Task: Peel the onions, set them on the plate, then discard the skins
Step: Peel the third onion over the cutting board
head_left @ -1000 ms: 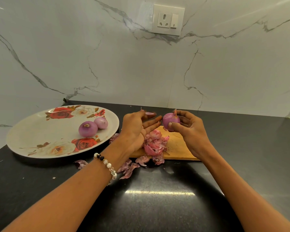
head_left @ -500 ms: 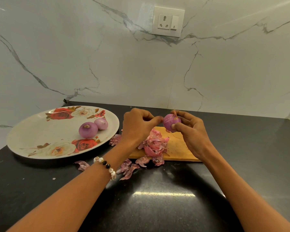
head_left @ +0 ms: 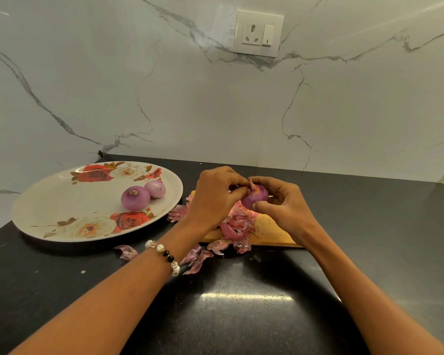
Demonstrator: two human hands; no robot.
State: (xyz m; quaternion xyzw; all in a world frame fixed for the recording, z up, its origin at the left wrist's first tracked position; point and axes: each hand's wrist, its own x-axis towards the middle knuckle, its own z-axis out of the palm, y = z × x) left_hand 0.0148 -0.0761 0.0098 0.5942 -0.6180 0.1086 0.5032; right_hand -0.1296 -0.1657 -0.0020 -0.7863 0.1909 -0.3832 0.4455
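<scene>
1. Above the wooden board [head_left: 269, 230], we are holding the third onion [head_left: 254, 198] in our right hand [head_left: 283, 210], fingers and thumb curling round its far and near sides.
2. Our left hand [head_left: 212, 197] is now closing in on the onion's top. A second ago it was lying open, palm up, apart from the onion; half a second ago it was curling and just reaching it.
3. Its fingertips are now pinching a loose flap of skin [head_left: 253, 186] at the crown. We are judging this as the start of another strip coming off.
4. The onion is sitting slightly lower and nearer the skin pile [head_left: 237, 222] than before.
5. Two peeled onions [head_left: 135, 198] are resting, touching, on the floral plate [head_left: 49, 208], unmoved across the frames.
6. Scraps [head_left: 198, 260] are lying on the black counter [head_left: 241, 316] just beside the board, also unmoved.
7. For the task: peeling is still going on, with two onions plated. This one is looking mostly bare, so plating seems near. Discarding the skins is not yet begun.
</scene>
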